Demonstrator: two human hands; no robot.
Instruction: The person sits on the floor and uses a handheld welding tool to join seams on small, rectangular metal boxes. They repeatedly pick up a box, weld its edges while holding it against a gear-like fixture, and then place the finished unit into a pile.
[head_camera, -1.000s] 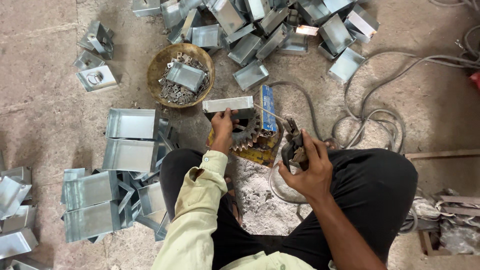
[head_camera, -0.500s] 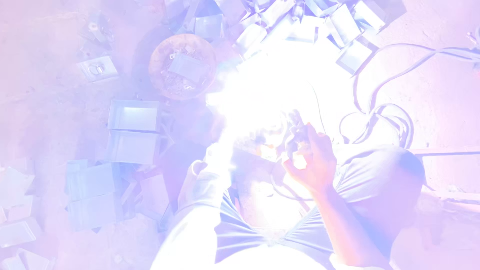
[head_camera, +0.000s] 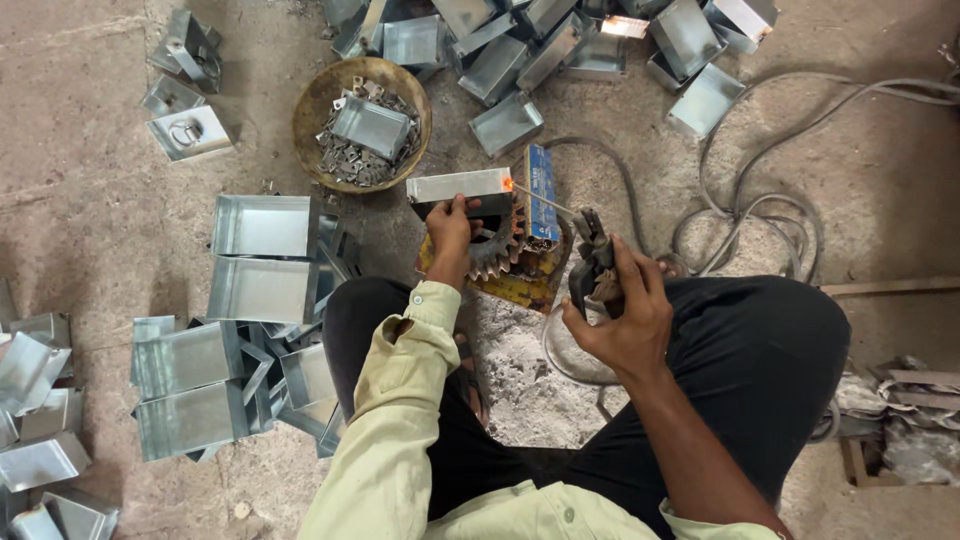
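Bare concrete floor (head_camera: 80, 240) spreads around a seated person, strewn with folded sheet-metal boxes. At centre, the left hand (head_camera: 450, 228) presses down on a small metal box (head_camera: 458, 187), fingers curled over its near edge, holding it on top of a toothed gear wheel (head_camera: 492, 248) that rests on a yellow slab (head_camera: 520, 288). The right hand (head_camera: 620, 315) is wrapped tightly around a dark electrode holder (head_camera: 592, 262), whose thin welding rod (head_camera: 545, 204) reaches to the box's right end, where a small orange glow (head_camera: 508, 184) shows. A round basket (head_camera: 310, 120) of small metal pieces sits just beyond, and grey cables (head_camera: 760, 200) loop to the right.
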